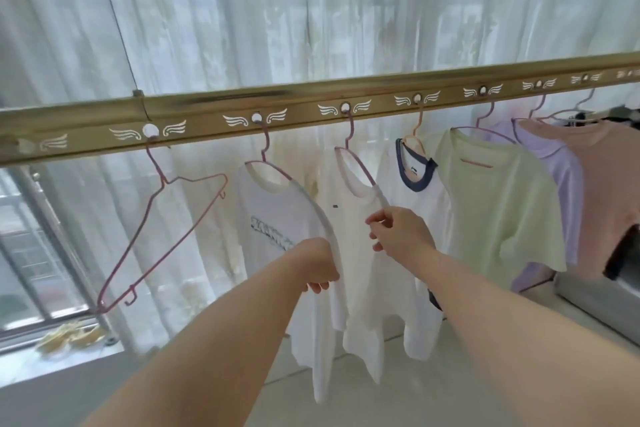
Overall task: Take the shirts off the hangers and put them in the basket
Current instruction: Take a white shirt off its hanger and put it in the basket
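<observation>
An empty hanger [163,181] hangs from the rail's [311,97] left part, shirts [277,211] hang from it further right, and a curtain [242,10] hangs behind the rail.

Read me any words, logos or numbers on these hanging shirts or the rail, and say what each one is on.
No text can be read.
Printed white shirt: blue lettering, blurred and partly hidden.
Navy-collared shirt: neck-label mark, too small.
Rail: wing ornaments only, no words.

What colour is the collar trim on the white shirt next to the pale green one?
Navy blue collar trim, seen in the head view.
</observation>
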A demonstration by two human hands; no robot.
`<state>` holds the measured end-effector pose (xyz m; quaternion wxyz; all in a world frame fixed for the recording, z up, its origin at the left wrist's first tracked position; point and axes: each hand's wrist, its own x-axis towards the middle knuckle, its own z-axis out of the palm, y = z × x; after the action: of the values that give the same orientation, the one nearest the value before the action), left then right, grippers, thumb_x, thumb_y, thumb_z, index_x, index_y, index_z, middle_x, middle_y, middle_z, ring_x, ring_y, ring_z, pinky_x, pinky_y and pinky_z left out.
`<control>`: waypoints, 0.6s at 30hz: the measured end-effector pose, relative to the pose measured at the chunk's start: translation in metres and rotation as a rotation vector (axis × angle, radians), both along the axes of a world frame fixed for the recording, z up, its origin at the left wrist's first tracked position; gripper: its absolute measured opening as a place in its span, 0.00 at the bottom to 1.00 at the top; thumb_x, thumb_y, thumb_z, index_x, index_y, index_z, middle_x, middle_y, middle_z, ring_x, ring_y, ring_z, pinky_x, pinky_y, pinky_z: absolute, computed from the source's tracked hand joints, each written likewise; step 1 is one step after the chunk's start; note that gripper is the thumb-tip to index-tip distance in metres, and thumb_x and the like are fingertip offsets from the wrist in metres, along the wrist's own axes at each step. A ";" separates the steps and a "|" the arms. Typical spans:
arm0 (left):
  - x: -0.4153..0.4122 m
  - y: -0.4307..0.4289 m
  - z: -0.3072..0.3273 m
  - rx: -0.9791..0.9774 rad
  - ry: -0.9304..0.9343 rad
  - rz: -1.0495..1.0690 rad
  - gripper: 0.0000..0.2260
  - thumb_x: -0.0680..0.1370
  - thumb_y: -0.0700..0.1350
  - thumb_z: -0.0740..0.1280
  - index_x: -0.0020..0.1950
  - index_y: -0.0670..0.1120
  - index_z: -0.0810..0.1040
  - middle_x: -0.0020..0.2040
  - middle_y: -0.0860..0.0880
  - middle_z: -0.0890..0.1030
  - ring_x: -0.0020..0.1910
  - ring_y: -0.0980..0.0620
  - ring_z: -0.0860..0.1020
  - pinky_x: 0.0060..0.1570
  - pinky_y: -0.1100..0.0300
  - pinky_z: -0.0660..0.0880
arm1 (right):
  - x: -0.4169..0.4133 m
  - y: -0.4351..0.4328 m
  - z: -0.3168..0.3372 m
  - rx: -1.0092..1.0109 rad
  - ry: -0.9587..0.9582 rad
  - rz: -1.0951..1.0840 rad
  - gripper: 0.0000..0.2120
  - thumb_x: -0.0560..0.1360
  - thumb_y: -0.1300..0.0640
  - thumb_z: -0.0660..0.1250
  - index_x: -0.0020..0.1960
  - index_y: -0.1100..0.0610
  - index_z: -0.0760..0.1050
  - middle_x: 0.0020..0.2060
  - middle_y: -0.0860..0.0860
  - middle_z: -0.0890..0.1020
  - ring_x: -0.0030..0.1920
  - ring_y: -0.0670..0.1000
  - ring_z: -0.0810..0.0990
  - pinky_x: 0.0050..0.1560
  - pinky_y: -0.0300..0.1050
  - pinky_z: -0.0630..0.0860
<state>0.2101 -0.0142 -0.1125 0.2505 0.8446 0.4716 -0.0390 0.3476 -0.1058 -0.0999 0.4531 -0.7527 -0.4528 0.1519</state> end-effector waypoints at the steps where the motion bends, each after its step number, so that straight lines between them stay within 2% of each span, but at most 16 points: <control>1: -0.010 0.010 0.007 0.020 -0.003 0.009 0.07 0.78 0.43 0.64 0.50 0.40 0.77 0.38 0.49 0.81 0.37 0.51 0.81 0.44 0.55 0.80 | -0.008 0.010 0.005 0.010 -0.009 0.004 0.07 0.77 0.57 0.61 0.48 0.49 0.78 0.39 0.45 0.82 0.35 0.45 0.84 0.44 0.43 0.80; 5: -0.048 0.054 0.030 0.113 -0.068 0.053 0.09 0.77 0.43 0.65 0.51 0.38 0.80 0.38 0.49 0.83 0.37 0.51 0.83 0.43 0.55 0.82 | -0.039 0.049 0.020 0.009 -0.091 -0.014 0.08 0.77 0.56 0.61 0.47 0.47 0.78 0.43 0.44 0.83 0.43 0.46 0.82 0.45 0.40 0.77; 8: -0.069 0.085 0.042 0.198 -0.154 0.095 0.08 0.76 0.42 0.64 0.47 0.39 0.81 0.41 0.45 0.85 0.38 0.50 0.84 0.41 0.55 0.82 | -0.057 0.075 0.028 -0.032 -0.173 -0.039 0.09 0.77 0.55 0.61 0.52 0.49 0.79 0.48 0.45 0.82 0.49 0.48 0.79 0.49 0.41 0.75; 13: -0.090 0.122 0.051 0.323 -0.386 0.155 0.08 0.74 0.41 0.63 0.44 0.42 0.82 0.41 0.45 0.83 0.42 0.48 0.82 0.41 0.54 0.79 | -0.080 0.110 0.033 -0.044 -0.208 -0.077 0.14 0.77 0.49 0.62 0.60 0.52 0.75 0.52 0.48 0.81 0.49 0.50 0.77 0.51 0.42 0.74; 18: -0.100 0.143 0.054 0.282 -0.514 0.125 0.05 0.76 0.43 0.65 0.47 0.45 0.81 0.43 0.46 0.82 0.43 0.49 0.79 0.34 0.63 0.71 | -0.099 0.134 0.034 -0.064 -0.225 -0.108 0.15 0.79 0.54 0.58 0.64 0.53 0.74 0.57 0.52 0.80 0.56 0.55 0.78 0.56 0.46 0.75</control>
<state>0.1097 0.1288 -0.0589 0.2437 0.8226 0.4445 0.2575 0.2482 0.0287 -0.0654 0.3827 -0.8023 -0.4548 0.0562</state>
